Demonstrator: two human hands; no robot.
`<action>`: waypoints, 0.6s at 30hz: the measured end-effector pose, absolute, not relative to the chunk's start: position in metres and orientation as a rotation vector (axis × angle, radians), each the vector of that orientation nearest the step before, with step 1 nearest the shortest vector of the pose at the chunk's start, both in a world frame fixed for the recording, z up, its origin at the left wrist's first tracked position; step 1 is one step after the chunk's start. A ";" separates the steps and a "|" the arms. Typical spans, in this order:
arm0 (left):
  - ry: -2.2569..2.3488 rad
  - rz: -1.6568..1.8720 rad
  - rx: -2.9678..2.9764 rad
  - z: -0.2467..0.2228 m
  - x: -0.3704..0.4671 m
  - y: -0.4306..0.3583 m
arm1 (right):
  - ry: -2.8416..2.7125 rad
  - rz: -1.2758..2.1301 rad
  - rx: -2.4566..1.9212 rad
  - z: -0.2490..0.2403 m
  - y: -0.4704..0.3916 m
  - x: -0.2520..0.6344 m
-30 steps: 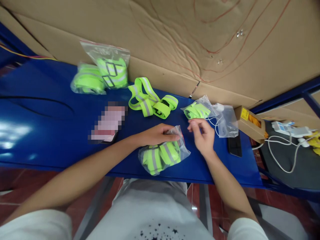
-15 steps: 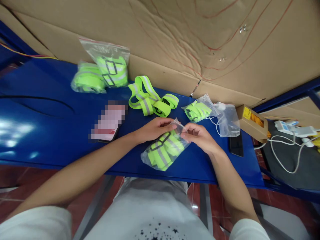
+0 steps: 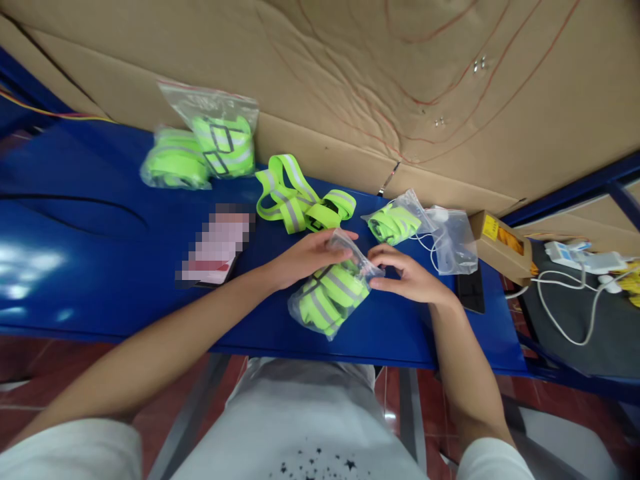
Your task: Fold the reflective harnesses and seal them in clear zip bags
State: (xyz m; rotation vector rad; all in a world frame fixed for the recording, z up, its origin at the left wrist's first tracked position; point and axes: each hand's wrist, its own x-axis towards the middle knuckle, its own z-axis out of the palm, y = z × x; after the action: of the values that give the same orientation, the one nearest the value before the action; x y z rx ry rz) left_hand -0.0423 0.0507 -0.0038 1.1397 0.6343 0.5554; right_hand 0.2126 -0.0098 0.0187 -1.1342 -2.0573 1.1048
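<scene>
While a second ago the right hand [image 3: 407, 277] hung free above the table, it now pinches the mouth of the clear bag of neon straps [image 3: 333, 293] from 3 o'clock, with the left hand [image 3: 313, 257] gripping the same opening from 10 o'clock; both are closed on the plastic, so sealing looks under way. Bag lies near the front edge of the blue table [image 3: 100, 267]; loose straps [image 3: 300, 200] at 12 o'clock, a half-filled bag [image 3: 400, 220] at 1 o'clock, two packed bags [image 3: 205, 143] at 10 o'clock, a small carton [image 3: 503, 243] at 3 o'clock
</scene>
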 end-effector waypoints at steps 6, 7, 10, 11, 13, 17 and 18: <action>0.507 0.391 1.262 -0.002 -0.047 0.048 | -2.020 1.296 -1.305 0.022 -0.008 0.242; 0.495 0.369 1.253 -0.001 -0.048 0.048 | -1.921 1.265 -1.369 0.024 -0.008 0.247; 0.499 0.348 1.211 0.002 -0.049 0.048 | -1.743 1.174 -1.396 0.028 -0.008 0.252; 0.515 0.357 1.192 0.002 -0.049 0.048 | -1.763 1.219 -1.365 0.028 -0.008 0.250; 0.549 0.382 1.162 0.000 -0.047 0.048 | -1.879 1.389 -1.298 0.028 -0.009 0.243; 0.612 0.438 1.191 -0.003 -0.044 0.047 | -1.967 1.495 -1.289 0.024 -0.010 0.232; 0.622 0.459 1.195 -0.004 -0.044 0.047 | -1.934 1.471 -1.311 0.024 -0.010 0.232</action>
State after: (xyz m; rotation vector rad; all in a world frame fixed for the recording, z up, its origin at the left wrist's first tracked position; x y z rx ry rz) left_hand -0.0435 0.0469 -0.0038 1.1946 0.6218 0.4587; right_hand 0.2316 -0.0098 0.0238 -1.3111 -1.9345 1.4713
